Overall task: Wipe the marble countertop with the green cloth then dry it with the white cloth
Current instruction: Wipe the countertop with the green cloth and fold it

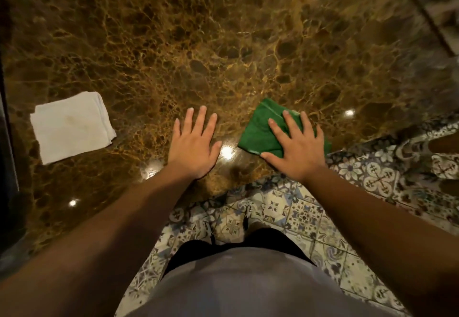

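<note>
**Operator A:** Starting from the left edge, what lies on the marble countertop (223,43)?

**Operator B:** White cloth (72,127), folded into a rough square, layered edges visible on its right side. It lies flat on the marble near the left edge, well apart from both hands. Nothing touches it.

**Operator A:** Next item to the right?

**Operator B:** Left hand (193,142). Palm down, fingers straight and spread, flat on the bare marble near the near edge of the slab. It holds nothing. A bright light reflection sits on the polished surface just right of its thumb.

**Operator A:** And right of that?

**Operator B:** Green cloth (255,132), folded, lying on the marble close to the near edge. Right hand (295,147) rests on top of it, palm down, fingers extended and spread, pressing the cloth flat against the stone. The fingers are not curled round the fabric. The cloth's left and far portions show beyond the hand.

**Operator A:** Spacing between the hands?

**Operator B:** Apart, side by side, with bare marble between them.

**Operator A:** Below the countertop edge?

**Operator B:** Patterned floor tiles (298,214) at near right, and the person's grey shirt (248,287) at near centre.
</note>
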